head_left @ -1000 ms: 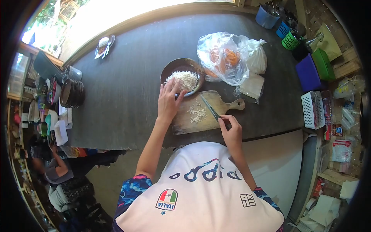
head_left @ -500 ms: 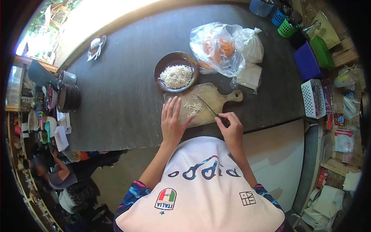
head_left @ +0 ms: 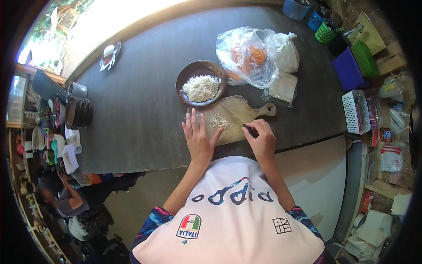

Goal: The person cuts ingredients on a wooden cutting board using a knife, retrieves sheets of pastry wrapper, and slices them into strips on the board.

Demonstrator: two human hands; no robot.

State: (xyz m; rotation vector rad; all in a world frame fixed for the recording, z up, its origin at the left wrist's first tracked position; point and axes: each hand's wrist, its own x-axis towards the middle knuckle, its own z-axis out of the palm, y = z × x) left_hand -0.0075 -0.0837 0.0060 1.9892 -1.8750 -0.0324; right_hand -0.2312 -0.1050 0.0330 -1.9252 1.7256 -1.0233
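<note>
A wooden cutting board (head_left: pixel 239 108) with a handle lies on the dark table, bearing a small pile of pale shreds (head_left: pixel 219 122). My right hand (head_left: pixel 260 140) is closed round the dark handle of a knife (head_left: pixel 233 113), whose blade points up and left over the board. Fingers spread, my left hand (head_left: pixel 199 138) is at the board's left edge, beside the pile, and holds nothing. Just beyond the board stands a brown bowl (head_left: pixel 180 81) with a heap of white shreds (head_left: pixel 201 88) in it.
Clear plastic bags (head_left: pixel 250 57) with orange items and a flat packet (head_left: pixel 284 88) lie beyond the board. A plate with spoons (head_left: pixel 110 56) is far left, near stacked dark plates (head_left: pixel 78 113). Baskets (head_left: pixel 356 112) line the right side. Another person (head_left: pixel 66 198) is at lower left.
My left hand has moved from the shreds in the bowl back to the board's left edge, fingers spread. My right hand still holds the knife, now slightly higher. The view has shifted a little.
</note>
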